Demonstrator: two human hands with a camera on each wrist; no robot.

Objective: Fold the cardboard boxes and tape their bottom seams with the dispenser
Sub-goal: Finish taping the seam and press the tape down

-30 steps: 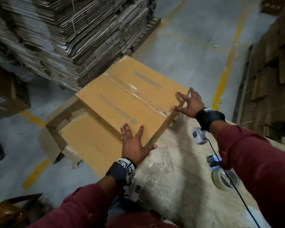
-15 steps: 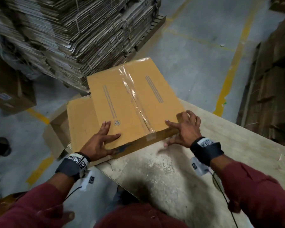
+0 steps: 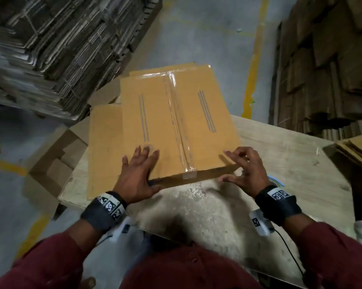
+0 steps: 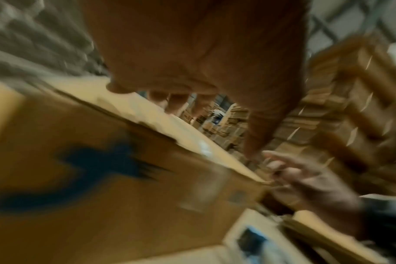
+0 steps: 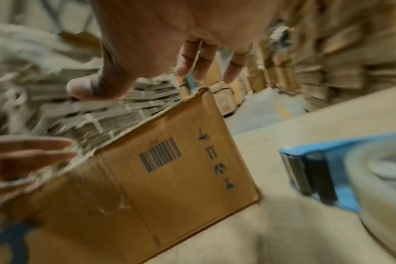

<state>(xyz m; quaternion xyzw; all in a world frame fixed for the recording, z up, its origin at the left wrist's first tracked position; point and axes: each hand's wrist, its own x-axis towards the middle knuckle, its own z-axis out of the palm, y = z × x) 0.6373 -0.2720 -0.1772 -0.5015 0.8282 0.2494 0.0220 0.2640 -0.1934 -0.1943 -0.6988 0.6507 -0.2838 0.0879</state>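
Note:
A brown cardboard box (image 3: 155,113) lies on the worn table (image 3: 217,215), its clear-taped seam (image 3: 177,122) running away from me. My left hand (image 3: 138,172) presses flat on the box top near the front edge, fingers straight, thumb down the front face. At the front right corner my right hand (image 3: 244,172) has its fingers spread and loosely bent. In the right wrist view those fingers (image 5: 188,59) hover above the box (image 5: 181,169) and hold nothing. The blue tape dispenser (image 5: 323,171) lies on the table just right of the box, mostly hidden behind my right wrist in the head view.
A second cardboard piece (image 3: 105,153) lies under the box and overhangs the table's left edge. An open carton (image 3: 50,163) sits on the floor below. Bundled flat cartons (image 3: 61,49) are stacked at back left, more stacks (image 3: 332,69) at right, loose flats (image 3: 355,151) at the table's right end.
The box has swung round and slid towards me, so its seam now points straight away. My left hand moved onto the top. My right hand came from the far corner to the near one.

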